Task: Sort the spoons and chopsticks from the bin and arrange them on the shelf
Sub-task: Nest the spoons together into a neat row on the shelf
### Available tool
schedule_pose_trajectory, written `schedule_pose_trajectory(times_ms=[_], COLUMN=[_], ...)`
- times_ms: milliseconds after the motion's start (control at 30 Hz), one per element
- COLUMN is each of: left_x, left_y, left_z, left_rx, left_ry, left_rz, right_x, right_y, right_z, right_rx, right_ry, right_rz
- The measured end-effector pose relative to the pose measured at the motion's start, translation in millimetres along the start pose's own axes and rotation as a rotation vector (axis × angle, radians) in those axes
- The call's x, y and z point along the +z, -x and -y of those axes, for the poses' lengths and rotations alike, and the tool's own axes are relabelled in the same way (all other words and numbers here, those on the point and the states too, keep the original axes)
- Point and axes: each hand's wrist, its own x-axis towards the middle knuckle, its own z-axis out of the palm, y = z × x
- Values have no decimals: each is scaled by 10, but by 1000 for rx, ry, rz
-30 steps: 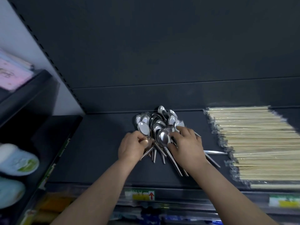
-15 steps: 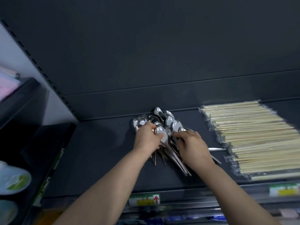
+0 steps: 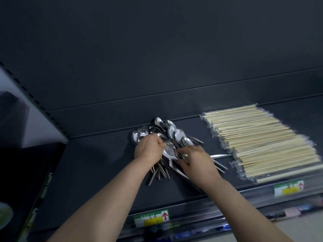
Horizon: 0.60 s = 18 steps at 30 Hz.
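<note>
Both forearms reach forward onto the dark shelf [image 3: 90, 163]. The left hand [image 3: 148, 151] lies knuckles-up on the heap of metal spoons [image 3: 172, 132] at mid-shelf, its grip curled round several of them. The right hand [image 3: 196, 163], just beside it, has its grip curled over the handles, pinching a spoon. The wrapped chopsticks [image 3: 262, 142] lie in rows to the right of the heap.

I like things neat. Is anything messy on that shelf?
Yes. The metal spoons lie in a jumbled heap, handles fanning out, and one handle sticks sideways toward the wrapped chopsticks.
</note>
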Motion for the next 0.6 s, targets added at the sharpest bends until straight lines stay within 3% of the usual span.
schedule_pose_trajectory(times_ms=[167, 300, 467, 600], left_x=[-88, -136, -75, 0], left_y=[-18, 46, 136, 154], left_z=[114, 173, 219, 124], left_rx=[78, 53, 47, 39], left_ry=[406, 567, -146, -170], left_rz=[-32, -8, 22, 33], right_x=[-46, -68, -98, -123], right_y=[-52, -98, -36, -23], right_z=[135, 163, 54, 16], right_rx=[3, 72, 139, 190], right_ry=[-33, -26, -84, -157], right_rz=[-53, -25, -17, 21])
